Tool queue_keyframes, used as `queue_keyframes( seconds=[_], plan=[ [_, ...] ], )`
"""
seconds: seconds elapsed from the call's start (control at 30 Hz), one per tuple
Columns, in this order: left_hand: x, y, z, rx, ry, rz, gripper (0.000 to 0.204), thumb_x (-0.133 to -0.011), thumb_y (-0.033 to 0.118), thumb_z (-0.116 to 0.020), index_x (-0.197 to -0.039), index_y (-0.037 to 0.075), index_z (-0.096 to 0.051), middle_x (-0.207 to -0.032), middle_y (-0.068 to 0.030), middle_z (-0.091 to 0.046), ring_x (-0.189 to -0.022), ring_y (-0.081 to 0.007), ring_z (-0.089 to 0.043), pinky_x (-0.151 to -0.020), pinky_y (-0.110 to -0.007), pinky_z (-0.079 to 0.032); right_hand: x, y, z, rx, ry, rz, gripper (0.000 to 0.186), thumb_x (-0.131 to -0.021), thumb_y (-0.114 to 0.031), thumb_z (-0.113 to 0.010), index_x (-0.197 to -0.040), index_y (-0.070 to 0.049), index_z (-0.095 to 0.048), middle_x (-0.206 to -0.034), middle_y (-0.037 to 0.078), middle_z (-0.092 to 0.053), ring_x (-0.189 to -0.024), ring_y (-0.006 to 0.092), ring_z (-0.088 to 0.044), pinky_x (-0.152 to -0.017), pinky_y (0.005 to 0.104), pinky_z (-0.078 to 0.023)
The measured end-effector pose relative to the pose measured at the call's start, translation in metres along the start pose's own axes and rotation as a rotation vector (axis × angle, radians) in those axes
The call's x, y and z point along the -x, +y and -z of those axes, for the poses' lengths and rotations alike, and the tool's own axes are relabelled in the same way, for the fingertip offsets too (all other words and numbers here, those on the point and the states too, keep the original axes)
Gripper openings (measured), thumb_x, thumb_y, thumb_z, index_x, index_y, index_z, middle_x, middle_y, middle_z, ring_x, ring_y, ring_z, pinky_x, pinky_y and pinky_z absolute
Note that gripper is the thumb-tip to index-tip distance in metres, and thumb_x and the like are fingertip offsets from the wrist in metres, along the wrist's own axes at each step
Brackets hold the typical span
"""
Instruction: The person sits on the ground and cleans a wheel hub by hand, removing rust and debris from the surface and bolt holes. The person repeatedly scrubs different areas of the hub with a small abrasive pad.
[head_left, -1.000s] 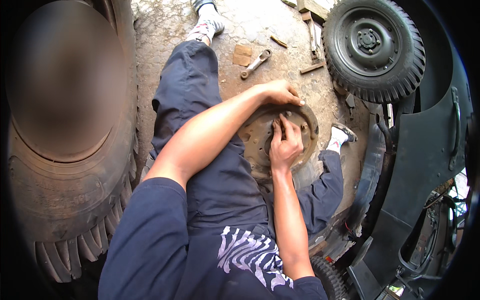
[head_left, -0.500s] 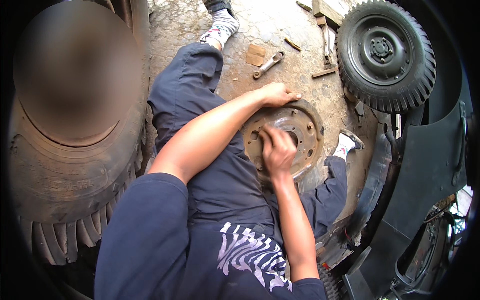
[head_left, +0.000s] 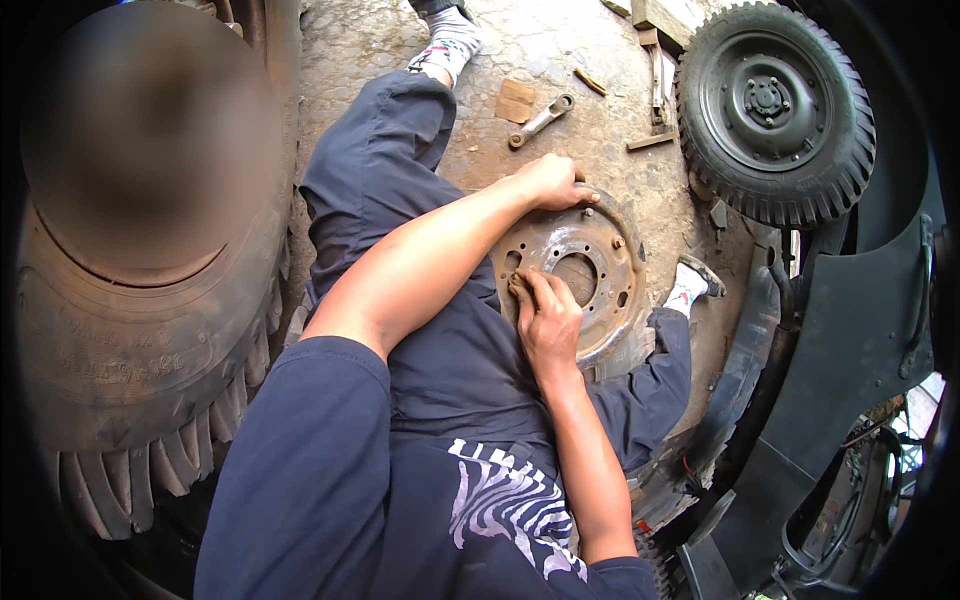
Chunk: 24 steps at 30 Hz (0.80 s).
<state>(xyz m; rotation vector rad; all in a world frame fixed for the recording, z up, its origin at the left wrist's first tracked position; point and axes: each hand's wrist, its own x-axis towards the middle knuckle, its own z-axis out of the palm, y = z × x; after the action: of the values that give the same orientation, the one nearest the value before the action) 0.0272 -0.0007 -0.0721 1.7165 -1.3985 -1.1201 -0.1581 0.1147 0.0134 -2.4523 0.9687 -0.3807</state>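
The disc (head_left: 595,335), rusty and studded, sits between our legs with its face turned up toward us. Our left hand (head_left: 550,182) is hooked on its upper edge, thumb along the rim, fingers seemingly grasping it. Our right hand (head_left: 553,328) has its fingers bunched against the near-left part of the face; we cannot tell whether they pinch something small or only touch the metal. To work well here, we would hold the rim firmly with the left so the disc cannot rock, use light fingertip pressure with the right, and mind the studs (head_left: 618,243) and the rusty edges, which might scrape bare skin. Turning the disc slightly would probably give the right wrist an easier angle. As for writing, raised characters run round the sidewall of the tyre (head_left: 110,370); we make out none on the disc. Our shirt (head_left: 410,510) bears a pale striped print, with no legible lettering.
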Motion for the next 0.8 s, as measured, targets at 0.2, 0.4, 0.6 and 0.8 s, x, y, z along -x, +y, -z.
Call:
queue_keyframes(
  seconds=[0.2, 0.4, 0.6, 0.8],
  plan=[
    [-0.008, -0.004, 0.006, 0.128, -0.069, -0.048, 0.059, -0.089, 0.059, -0.077, -0.121, 0.009, -0.080, -0.113, -0.0250, -0.077, -0.109, -0.0392, -0.075, -0.096, -0.044, -0.057, -0.023, 0.005, -0.016, 0.013, 0.128, 0.074, 0.020, -0.089, -0.002, -0.077, -0.109, -0.001, -0.075, -0.101, 0.020, -0.075, -0.093, 0.0392, -0.073, -0.084, 0.0453, -0.059],
    [-0.001, -0.001, 0.004, 0.114, -0.071, -0.023, 0.062, -0.087, 0.061, -0.079, -0.123, 0.011, -0.080, -0.117, -0.0244, -0.076, -0.112, -0.0386, -0.074, -0.099, -0.043, -0.057, -0.006, -0.002, -0.008, -0.097, 0.092, -0.035, 0.018, -0.091, -0.003, -0.076, -0.108, 0.000, -0.075, -0.103, 0.019, -0.076, -0.097, 0.0372, -0.074, -0.087, 0.0452, -0.059],
    [0.000, 0.004, 0.011, 0.143, -0.094, 0.018, 0.061, -0.086, 0.059, -0.081, -0.122, 0.010, -0.080, -0.116, -0.0238, -0.077, -0.108, -0.0355, -0.076, -0.096, -0.042, -0.057, -0.047, -0.004, -0.018, -0.069, 0.205, -0.076, 0.018, -0.091, -0.001, -0.073, -0.109, -0.001, -0.076, -0.102, 0.021, -0.075, -0.092, 0.0394, -0.074, -0.083, 0.0447, -0.059],
    [0.000, 0.004, 0.009, 0.085, -0.044, 0.012, 0.059, -0.086, 0.059, -0.081, -0.123, 0.012, -0.081, -0.115, -0.0225, -0.078, -0.108, -0.0345, -0.076, -0.096, -0.042, -0.057, -0.011, -0.011, -0.013, -0.110, 0.085, -0.020, 0.019, -0.090, -0.002, -0.073, -0.109, -0.003, -0.077, -0.098, 0.018, -0.075, -0.090, 0.0386, -0.073, -0.082, 0.0452, -0.059]
  ],
)
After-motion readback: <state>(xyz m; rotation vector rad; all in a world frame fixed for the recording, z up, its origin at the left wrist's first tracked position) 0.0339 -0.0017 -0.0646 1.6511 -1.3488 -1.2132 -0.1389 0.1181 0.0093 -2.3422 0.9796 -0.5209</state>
